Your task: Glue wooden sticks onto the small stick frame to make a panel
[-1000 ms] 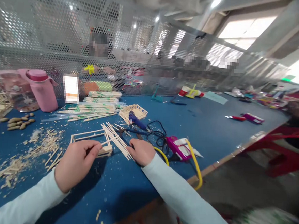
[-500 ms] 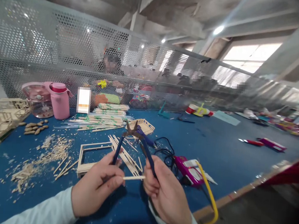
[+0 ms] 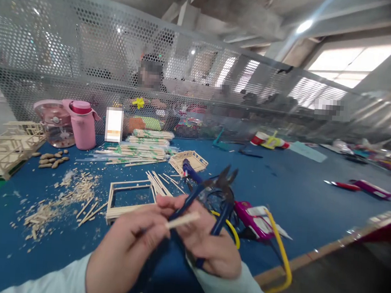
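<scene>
My left hand (image 3: 124,257) is closed in a pinch on a short thin wooden stick (image 3: 183,219), held in front of me over the blue table (image 3: 279,188). My right hand (image 3: 208,250) is wrapped round the blue handles of a pair of cutting pliers (image 3: 217,197), whose dark jaws point up and to the right. The stick's free end lies across my right fingers. Behind the hands a rectangular frame of wooden sticks (image 3: 128,197) lies flat on the table, with a loose bundle of sticks (image 3: 159,182) beside it.
Stick offcuts (image 3: 61,197) litter the left. A pink bottle (image 3: 83,125), peanuts (image 3: 52,159) and a stick structure (image 3: 4,151) stand at far left. A pink glue gun (image 3: 253,220) with yellow stand and black cord lies right. A perforated metal screen (image 3: 220,77) backs the table; a person sits behind it.
A second ago both hands were down on the table by the sticks. They have since lifted with the stick and the pliers; now the pliers tilt to the right and the hands are closer together.
</scene>
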Motion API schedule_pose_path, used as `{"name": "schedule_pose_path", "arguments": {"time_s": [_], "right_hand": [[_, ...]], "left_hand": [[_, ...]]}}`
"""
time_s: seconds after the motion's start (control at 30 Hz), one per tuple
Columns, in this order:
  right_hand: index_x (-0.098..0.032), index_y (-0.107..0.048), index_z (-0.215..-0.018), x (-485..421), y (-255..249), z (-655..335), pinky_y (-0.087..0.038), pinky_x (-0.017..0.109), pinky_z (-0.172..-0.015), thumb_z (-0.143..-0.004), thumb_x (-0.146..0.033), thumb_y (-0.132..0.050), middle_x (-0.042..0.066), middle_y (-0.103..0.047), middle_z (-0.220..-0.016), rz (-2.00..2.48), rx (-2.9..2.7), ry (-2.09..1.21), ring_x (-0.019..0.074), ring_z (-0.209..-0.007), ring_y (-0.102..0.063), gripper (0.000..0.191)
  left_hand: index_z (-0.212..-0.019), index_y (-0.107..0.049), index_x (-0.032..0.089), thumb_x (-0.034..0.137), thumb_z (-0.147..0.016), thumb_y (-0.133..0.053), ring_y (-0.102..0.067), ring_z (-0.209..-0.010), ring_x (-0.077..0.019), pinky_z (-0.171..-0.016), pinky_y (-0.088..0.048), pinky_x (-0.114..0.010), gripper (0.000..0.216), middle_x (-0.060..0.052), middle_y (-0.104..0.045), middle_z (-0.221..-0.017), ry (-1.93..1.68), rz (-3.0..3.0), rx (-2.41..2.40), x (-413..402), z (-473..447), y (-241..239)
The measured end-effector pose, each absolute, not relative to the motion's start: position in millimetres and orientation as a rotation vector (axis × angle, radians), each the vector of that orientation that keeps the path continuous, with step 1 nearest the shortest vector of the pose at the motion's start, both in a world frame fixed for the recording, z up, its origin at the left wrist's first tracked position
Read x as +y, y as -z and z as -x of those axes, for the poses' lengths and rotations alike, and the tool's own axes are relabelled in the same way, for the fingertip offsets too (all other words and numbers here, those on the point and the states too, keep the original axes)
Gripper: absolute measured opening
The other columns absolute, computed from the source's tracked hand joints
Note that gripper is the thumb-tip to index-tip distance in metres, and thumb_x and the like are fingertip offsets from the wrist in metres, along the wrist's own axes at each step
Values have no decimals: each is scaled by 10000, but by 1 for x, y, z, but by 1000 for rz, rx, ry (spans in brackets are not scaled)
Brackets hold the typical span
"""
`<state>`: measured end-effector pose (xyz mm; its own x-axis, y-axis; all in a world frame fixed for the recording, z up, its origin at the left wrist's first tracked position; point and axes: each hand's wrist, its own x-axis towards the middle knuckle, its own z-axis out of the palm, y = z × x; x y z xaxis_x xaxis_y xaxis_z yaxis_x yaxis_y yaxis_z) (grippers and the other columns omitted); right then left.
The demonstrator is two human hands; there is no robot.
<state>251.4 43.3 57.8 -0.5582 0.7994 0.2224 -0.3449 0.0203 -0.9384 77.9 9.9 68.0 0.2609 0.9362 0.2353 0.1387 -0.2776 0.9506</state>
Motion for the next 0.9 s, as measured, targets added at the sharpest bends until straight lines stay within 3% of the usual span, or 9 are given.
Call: {"name": "schedule_pose_path", "arguments": {"time_s": [0.1, 0.2, 0.3, 0.6, 0.9], "right_hand": [[-229, -446, -1134, 58, -65, -265, -443, 407, -890, -545, -161, -477, 79, -603, -1028, 751, -1622, -1403, 227, -1012, -580, 594], [-187, -448, -1228, 66, -68, -274, -415, 413, -947, -583, -132, -441, 103, -573, -1151, 1148, -2044, -972, 241, -1107, -527, 647], [-157, -467, -1259, 66, -67, -274, -353, 445, -1016, -622, -120, -437, 122, -515, -1272, 1277, -2313, -623, 263, -1204, -451, 638], [-141, -432, -1293, 61, -72, -259, -389, 442, -980, -606, -88, -447, 133, -540, -1202, 1262, -2487, -532, 260, -1145, -480, 689], [-115, -525, -1175, 61, -63, -250, -433, 412, -915, -576, -104, -469, 136, -593, -1121, 1267, -2398, -398, 266, -1048, -537, 602]], "left_hand": [[-758, -608, 176, 480, -827, -463, -468, -494, -97, -430, -371, -204, 343, -19, -594, -669, -1205, -1360, 1229, 18, -70, -70], [-735, -591, 163, 499, -808, -477, -344, -423, -61, -382, -269, -187, 362, 22, -520, -574, -1255, -1338, 1315, 29, -63, -68], [-780, -602, 155, 491, -808, -473, -319, -421, -60, -382, -248, -194, 361, 24, -517, -581, -1280, -1352, 1341, 35, -63, -64], [-579, -543, 182, 409, -844, -428, -421, -470, -94, -472, -336, -214, 368, 29, -525, -525, -1270, -1621, 1451, 30, -68, -62], [-618, -522, 187, 386, -864, -387, -469, -545, -113, -534, -364, -225, 344, 15, -541, -591, -1192, -1656, 1445, 29, -70, -56]]}}
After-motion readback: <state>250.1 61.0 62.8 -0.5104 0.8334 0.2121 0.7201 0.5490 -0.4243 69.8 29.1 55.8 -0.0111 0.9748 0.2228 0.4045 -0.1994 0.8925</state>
